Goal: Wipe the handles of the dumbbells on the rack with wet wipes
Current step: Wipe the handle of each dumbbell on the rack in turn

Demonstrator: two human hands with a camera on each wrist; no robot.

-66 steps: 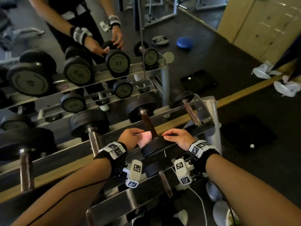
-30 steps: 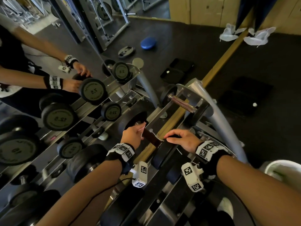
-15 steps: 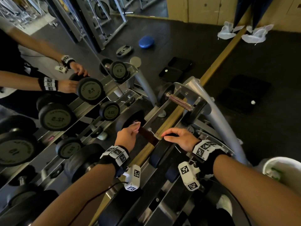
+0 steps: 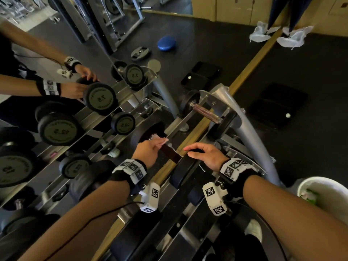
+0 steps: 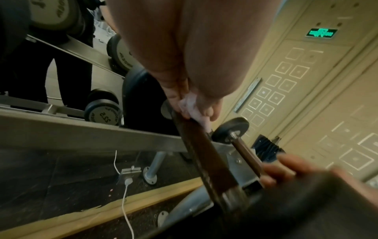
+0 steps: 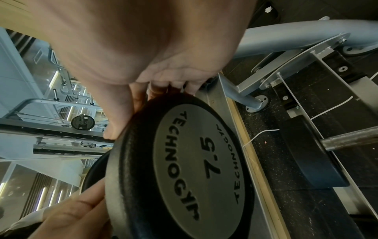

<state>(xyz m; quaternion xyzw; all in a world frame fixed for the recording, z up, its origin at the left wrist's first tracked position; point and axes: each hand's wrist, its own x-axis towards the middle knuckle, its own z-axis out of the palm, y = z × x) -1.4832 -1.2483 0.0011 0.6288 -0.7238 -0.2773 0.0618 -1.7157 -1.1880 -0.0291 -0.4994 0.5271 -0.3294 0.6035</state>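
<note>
A black dumbbell marked 7.5 [image 6: 196,161] lies across the rack's top rails [image 4: 190,129]. My left hand [image 4: 157,145] pinches a pale pink wet wipe [image 4: 162,141] around the brown handle [image 4: 170,154], close to the far head. The left wrist view shows the wipe [image 5: 191,106] bunched between my thumb and fingers on the handle [image 5: 196,145]. My right hand [image 4: 199,152] grips the near head [image 4: 185,166]; its fingers [image 6: 169,85] curl over the rim.
A smaller dumbbell [image 4: 207,112] sits at the rack's right end by the grey upright [image 4: 244,125]. A mirror behind repeats the rack and my arms. A white bucket [image 4: 323,196] stands lower right. A white charger cable [image 5: 126,182] lies on the floor below.
My left hand has slid the wipe along the handle, from beside the near head up toward the far head. My right hand has stayed on the near head.
</note>
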